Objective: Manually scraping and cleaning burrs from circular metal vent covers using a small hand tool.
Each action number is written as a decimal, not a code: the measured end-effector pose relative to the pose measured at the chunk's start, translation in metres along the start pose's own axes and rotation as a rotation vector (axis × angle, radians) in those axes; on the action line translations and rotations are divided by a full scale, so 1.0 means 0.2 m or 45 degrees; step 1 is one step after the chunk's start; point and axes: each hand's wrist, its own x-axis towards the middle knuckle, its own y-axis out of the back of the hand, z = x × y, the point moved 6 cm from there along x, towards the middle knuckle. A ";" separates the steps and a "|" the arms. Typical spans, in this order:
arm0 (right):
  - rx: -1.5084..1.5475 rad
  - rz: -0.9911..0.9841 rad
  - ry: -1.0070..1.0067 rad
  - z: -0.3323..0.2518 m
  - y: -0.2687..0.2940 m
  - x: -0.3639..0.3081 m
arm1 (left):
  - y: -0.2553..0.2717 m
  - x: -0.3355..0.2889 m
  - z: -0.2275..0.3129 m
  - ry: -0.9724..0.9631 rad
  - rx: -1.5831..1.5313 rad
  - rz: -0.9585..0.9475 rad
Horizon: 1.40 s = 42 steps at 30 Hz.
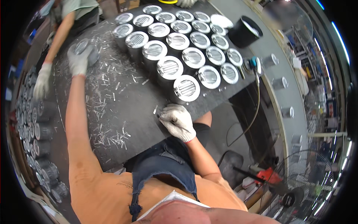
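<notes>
My left hand (78, 59), in a white knit glove, reaches to the far left of the dark table and is closed on a grey metal cylinder (93, 55). That cylinder's top is slotted, and fingers cover part of it. My right hand (176, 121), also gloved, is curled near the table's front edge around a thin dark pen-like tool (182, 127). The tool's exact kind is hard to make out. Just ahead of the right hand stand several metal cylinders (187, 88) in close rows, with bright slotted round tops.
Metal slivers (112, 139) litter the table (138, 108). A black cup (245, 31) and a teal-ended air tool (254, 64) with a hose lie at right. More cylinders (43, 130) are stacked at left. A co-worker's gloved hand (43, 80) hangs there. A fan (294, 198) stands lower right.
</notes>
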 end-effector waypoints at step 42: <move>0.540 -0.523 0.389 -0.63 -0.42 0.22 | 0.68 -1.89 0.43 -0.395 -0.313 -0.582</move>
